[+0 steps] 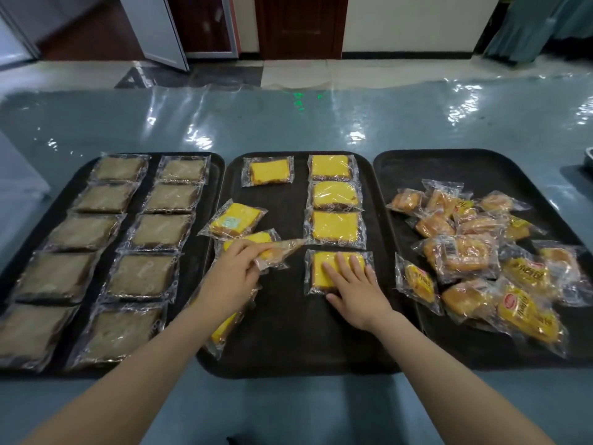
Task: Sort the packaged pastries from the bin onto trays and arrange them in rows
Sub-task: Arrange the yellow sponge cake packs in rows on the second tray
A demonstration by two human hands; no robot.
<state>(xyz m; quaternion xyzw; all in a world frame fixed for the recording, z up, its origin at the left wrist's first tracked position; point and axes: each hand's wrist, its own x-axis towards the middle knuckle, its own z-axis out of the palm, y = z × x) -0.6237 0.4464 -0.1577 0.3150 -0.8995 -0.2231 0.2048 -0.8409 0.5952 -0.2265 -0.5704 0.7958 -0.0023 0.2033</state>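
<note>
Left tray (221, 162) looks full; middle tray (288, 332) half-rowed — left hand (231, 277) pinches a yellow cake pack (279, 252), right hand (356, 284) presses spread on another pack (321, 271); right tray (401, 162) heaped, perhaps unsorted.

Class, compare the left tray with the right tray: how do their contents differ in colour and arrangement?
The left tray holds brown pastry packets laid flat in two neat rows; the right tray holds orange-yellow packets heaped loosely, overlapping and tilted. The left tray is nearly covered; the right tray's far part is bare. Both trays are dark, and both hold clear-wrapped pastries.
</note>
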